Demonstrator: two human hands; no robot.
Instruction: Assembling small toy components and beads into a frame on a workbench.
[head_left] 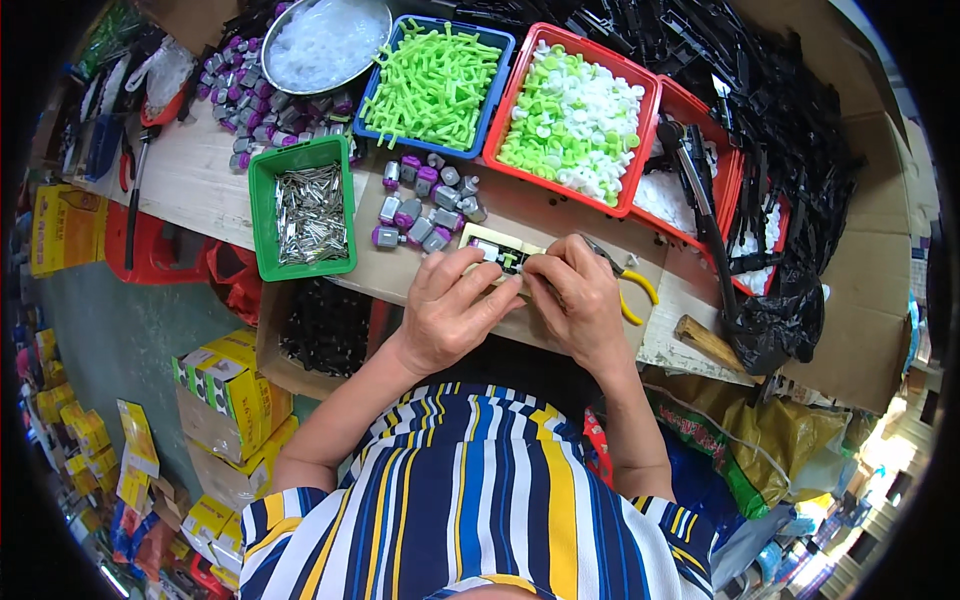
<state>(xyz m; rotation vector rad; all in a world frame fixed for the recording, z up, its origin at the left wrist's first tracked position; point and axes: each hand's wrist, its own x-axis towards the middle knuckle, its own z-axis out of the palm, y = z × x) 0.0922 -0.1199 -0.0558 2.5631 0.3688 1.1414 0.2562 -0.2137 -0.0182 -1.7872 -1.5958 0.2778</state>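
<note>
A small cream plastic casing (474,232) lies on the cardboard work surface in front of me, with bright green, black and silvery-grey parts set inside it. My left hand (447,312) is closed at its near left side, thumb and fingers bent against the casing. From the right, my right hand (580,300) pinches at the inner parts; its fingertips hide whatever they hold. Yellow-handled pliers (637,296) lie just beyond that hand. Grey-and-purple motor-like pieces (425,203) are grouped behind the casing.
Behind stand a green bin (345,262) of metal pins, a blue bin (508,45) of green plastic stems and a red bin (490,150) of green and white caps. A metal bowl (266,62) sits back left. Black plastic parts (790,130) pile up at right, near a wooden block (708,342).
</note>
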